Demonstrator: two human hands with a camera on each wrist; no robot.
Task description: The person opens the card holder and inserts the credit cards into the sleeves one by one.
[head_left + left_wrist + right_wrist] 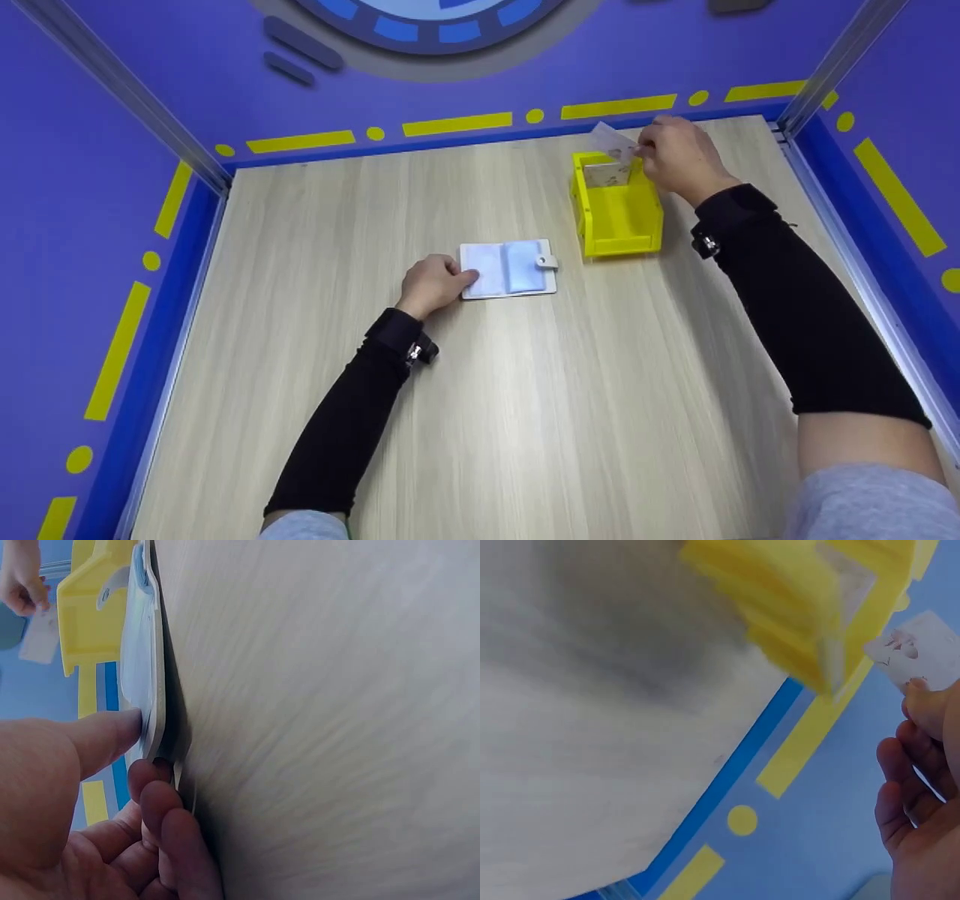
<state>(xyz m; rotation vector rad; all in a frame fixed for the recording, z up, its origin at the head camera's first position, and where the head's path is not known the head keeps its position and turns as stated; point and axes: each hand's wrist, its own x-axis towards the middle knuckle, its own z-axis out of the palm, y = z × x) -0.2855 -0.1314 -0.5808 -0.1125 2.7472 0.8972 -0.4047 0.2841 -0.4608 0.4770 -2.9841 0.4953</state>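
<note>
An open card holder [491, 270] with clear bluish sleeves and a white snap strap lies on the table. My left hand [433, 285] pinches its left edge, thumb on top and fingers underneath, as the left wrist view shows. Above the back of a yellow bin [622, 246], my right hand [684, 156] holds a small pale card [611, 141] between thumb and fingertips. Printed marks show on this card [915, 649] in the right wrist view. Another patterned card [606, 175] stands against the bin's back wall.
The wooden table [337, 217] is bounded by blue-purple panels with yellow dashes [457, 124] at the back and both sides. Metal rails [169, 382] run along the table's sides. The bin stands at the back right, beyond the card holder.
</note>
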